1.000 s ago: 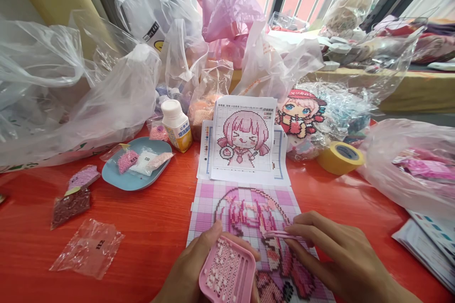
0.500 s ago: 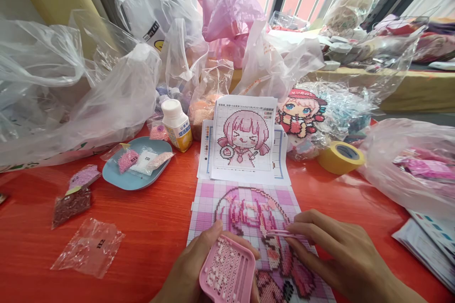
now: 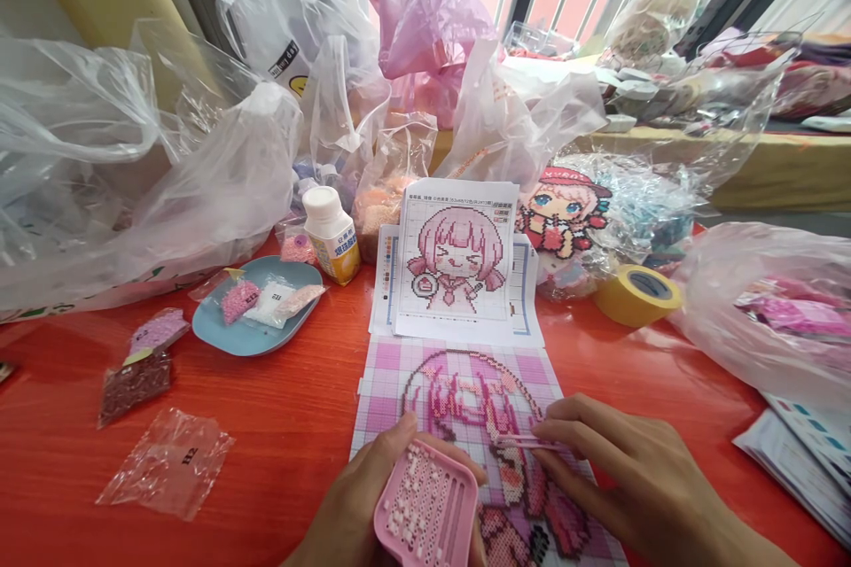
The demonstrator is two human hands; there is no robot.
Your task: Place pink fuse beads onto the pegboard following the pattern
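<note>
My left hand (image 3: 363,487) is closed around a pink bead tray (image 3: 425,505), tilted toward me, with white beads lying among its ridges. Pink tweezers (image 3: 528,442) are pinched in my right hand (image 3: 625,469), their tips over the pegboard (image 3: 382,381). On that board, pink, brown and peach fuse beads form part of a character's head and hair. Whether a bead sits between the tips is too small to tell. Behind the board leans a printed pattern sheet (image 3: 458,261) of a pink-haired character.
To the left, a blue plate (image 3: 219,332) holds small bead bags. A bottle (image 3: 331,235) stands behind it, and an H2 bag (image 3: 166,465) lies in front. Yellow tape (image 3: 638,294) and a finished bead figure (image 3: 565,208) sit at the right. Plastic bags (image 3: 425,27) crowd the back.
The tweezers have shifted slightly, with their two arms now a little more spread in view. My left hand and the bead tray have hardly moved.
</note>
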